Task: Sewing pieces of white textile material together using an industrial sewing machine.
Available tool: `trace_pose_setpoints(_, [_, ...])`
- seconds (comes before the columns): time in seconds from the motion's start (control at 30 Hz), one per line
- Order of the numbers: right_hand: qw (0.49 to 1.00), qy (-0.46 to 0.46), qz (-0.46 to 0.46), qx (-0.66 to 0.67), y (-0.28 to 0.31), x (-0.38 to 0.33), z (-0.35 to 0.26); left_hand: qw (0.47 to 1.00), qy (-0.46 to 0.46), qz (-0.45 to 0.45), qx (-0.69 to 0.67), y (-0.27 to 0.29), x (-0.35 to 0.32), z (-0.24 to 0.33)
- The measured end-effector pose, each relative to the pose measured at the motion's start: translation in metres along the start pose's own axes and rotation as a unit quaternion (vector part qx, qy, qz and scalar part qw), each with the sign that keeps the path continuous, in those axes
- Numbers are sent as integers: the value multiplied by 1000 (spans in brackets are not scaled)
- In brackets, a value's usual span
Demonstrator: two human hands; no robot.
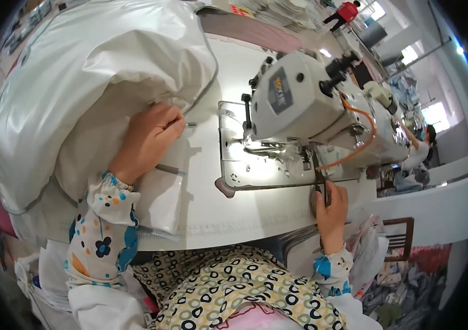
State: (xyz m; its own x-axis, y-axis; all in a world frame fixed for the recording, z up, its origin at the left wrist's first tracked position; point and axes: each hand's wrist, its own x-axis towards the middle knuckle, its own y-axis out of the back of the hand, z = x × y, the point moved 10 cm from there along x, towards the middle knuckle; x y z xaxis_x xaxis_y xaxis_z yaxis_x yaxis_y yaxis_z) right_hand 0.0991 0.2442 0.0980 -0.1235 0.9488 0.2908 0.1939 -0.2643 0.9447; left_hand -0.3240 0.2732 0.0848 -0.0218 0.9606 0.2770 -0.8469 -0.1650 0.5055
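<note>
While the sewing machine (322, 104) sits idle, left hand (149, 137) lies well left of it, fingers pinched together on the piped edge of the white cushion cover (91, 82). Right hand (330, 206), just below the machine, is clamped on dark scissors (321, 184).

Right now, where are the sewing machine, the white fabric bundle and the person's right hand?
sewing machine (300, 104), head view, on the side of its grey head.
white fabric bundle (96, 71), head view, on its upper folds.
right hand (330, 206), head view, on its back.
</note>
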Motion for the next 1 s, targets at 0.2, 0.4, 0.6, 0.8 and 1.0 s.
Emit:
trace_pose_setpoints(0.2, [972, 158, -5, 172, -12, -12, -148, 999, -18, 17, 26, 21, -8, -11])
trace_pose_setpoints(0.4, [945, 169, -48, 276, -38, -30, -194, 998, -28, 23, 48, 32, -7, -10])
trace_pose_setpoints(0.6, [945, 191, -23, 263, -28, -26, -193, 995, 44, 8, 90, 31, 2, -7])
trace_pose_setpoints(0.8, [939, 220, 3, 264, -12, -21, -181, 912, 2, -153, 382, -21, 32, 22])
trace_pose_setpoints(1.0, [930, 223, 4, 294, 14, -28, -182, 859, -360, 88, 354, -75, 73, 94])
